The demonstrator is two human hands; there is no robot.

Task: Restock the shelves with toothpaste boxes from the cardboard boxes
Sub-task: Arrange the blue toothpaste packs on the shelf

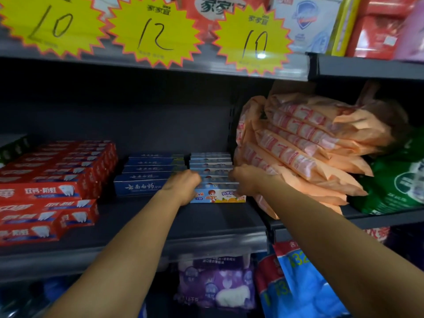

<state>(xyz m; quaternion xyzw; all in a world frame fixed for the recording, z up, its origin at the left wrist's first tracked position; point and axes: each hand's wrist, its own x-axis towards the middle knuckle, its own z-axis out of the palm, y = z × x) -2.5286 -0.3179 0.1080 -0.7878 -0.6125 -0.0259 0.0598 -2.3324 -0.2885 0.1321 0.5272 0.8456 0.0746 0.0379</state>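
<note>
At the far left of the dark grey metal shelf lies a block of red cardboard toothpaste boxes with a white tooth picture, stacked in rows that run from the near edge toward the back. Just right of them sits a stack of dark blue toothpaste boxes with white lettering, stepped back in layers. The left hand reaches in over the bare shelf floor and rests against the left end of the next stack, the light blue children's toothpaste boxes with a cartoon child on the front; its fingers curl round that end. The right hand meets the same stack at its right end, fingers bent over the top boxes, so the stack is held between the two hands and stands on the shelf beside the upright divider. Right of the divider, a heap of peach-coloured plastic packs with pink print leans over the right wrist, and green plastic packs lie at the far right. Above, three yellow starburst price tags hang from the upper shelf edge, hand-marked 10, 12 and 10.
</note>
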